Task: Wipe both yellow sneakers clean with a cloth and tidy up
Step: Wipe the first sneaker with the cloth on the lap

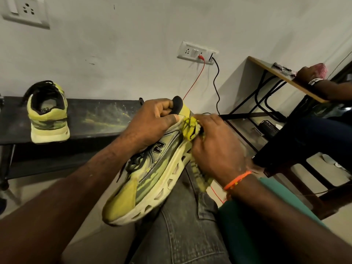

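One yellow sneaker (152, 180) lies across my lap, toe toward me and sole to the right. My left hand (152, 122) grips its collar near the heel, fingers curled inside the opening. A bunched yellow cloth with black lines (191, 128) is pressed against the heel side of the shoe, held in my right hand (215, 147); a tail of the cloth hangs down below the hand. The other yellow sneaker (47, 115) stands upright on the dark bench (99, 119) at the left, heel facing me.
Another person's hand and legs are at a small desk (282, 77) on the right. A red wire and a black cable (216, 86) hang from a wall socket (196, 53). A teal seat (247, 225) is beside my right thigh.
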